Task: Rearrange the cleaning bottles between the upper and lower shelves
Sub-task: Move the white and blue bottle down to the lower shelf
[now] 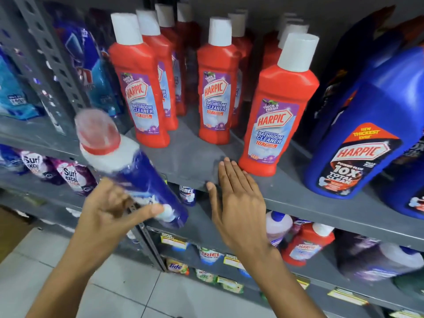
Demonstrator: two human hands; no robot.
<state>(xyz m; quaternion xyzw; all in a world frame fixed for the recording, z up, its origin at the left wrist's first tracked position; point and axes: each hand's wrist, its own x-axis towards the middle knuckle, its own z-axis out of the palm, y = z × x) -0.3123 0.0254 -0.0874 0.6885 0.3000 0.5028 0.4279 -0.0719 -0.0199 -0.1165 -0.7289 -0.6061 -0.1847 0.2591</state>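
My left hand (114, 210) grips the lower body of a blue bottle with a red-and-clear cap (128, 166), tilted up to the left in front of the upper shelf's edge. My right hand (238, 198) is flat and empty, fingers resting on the front edge of the grey upper shelf (188, 157), just left of a red Harpic bathroom cleaner bottle (273, 120). Several more red Harpic bottles (215, 88) with white caps stand in rows behind. On the lower shelf (321, 271) a red Harpic bottle (305, 244) and a pale bottle with a blue cap (277, 226) show.
Large blue Harpic jugs (360, 143) stand at the right of the upper shelf. Detergent pouches (75, 175) fill the neighbouring rack on the left, past a perforated grey post (57, 65). A small Domex bottle (187, 193) sits under the shelf edge. Tiled floor (114, 290) lies below.
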